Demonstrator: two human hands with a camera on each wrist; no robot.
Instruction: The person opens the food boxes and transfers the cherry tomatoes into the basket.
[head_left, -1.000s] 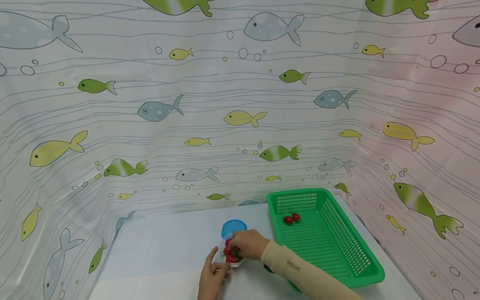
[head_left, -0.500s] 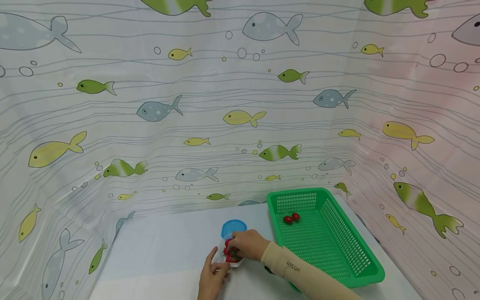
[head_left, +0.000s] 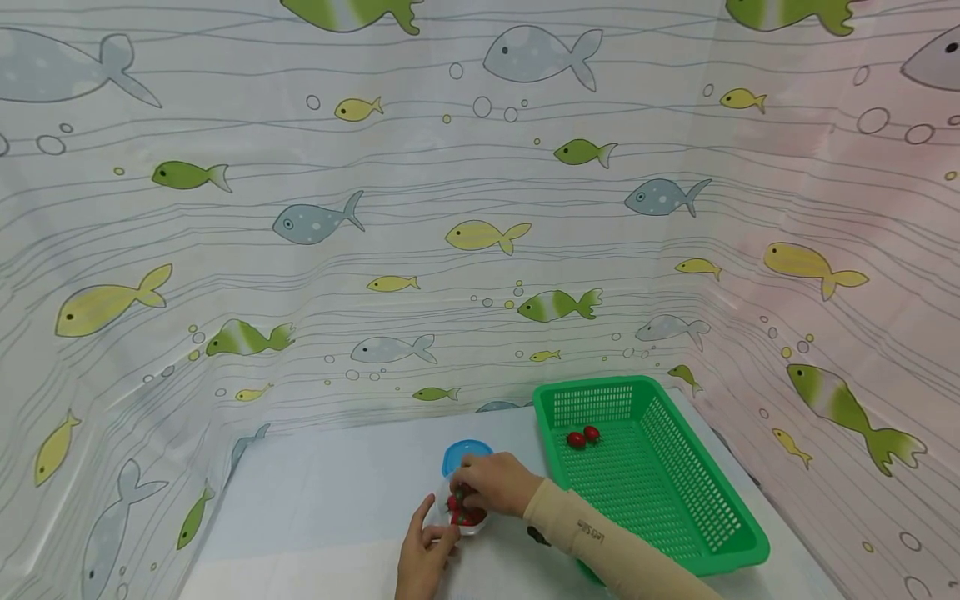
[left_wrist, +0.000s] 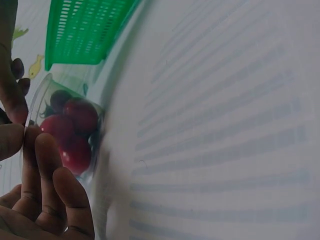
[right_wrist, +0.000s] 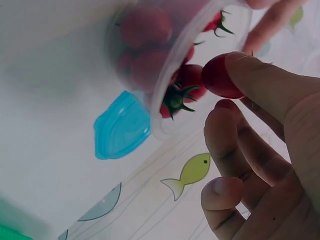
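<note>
A clear plastic tub (right_wrist: 162, 95) holds several red cherry tomatoes (left_wrist: 75, 155) with green stems. My left hand (head_left: 425, 554) pinches the tub's rim between thumb and fingers from the near left side. At the tub's mouth, my right hand (head_left: 498, 485) pinches one cherry tomato (right_wrist: 217, 77) between thumb and fingers. In the right wrist view this tomato is just outside the opening, close to the others; whether it touches them I cannot tell. Part of the tub is hidden behind the right hand in the head view.
Just behind the tub lies a blue lid (head_left: 467, 454) on the white table (head_left: 322, 492). To the right stands a green perforated basket (head_left: 637, 483) with two cherry tomatoes (head_left: 576, 440) in its far left corner. A fish-patterned curtain (head_left: 405, 317) surrounds the table.
My right hand's fingers have shifted slightly up and left over the tub. The left hand stays at the rim, and the basket's tomatoes have not moved.
</note>
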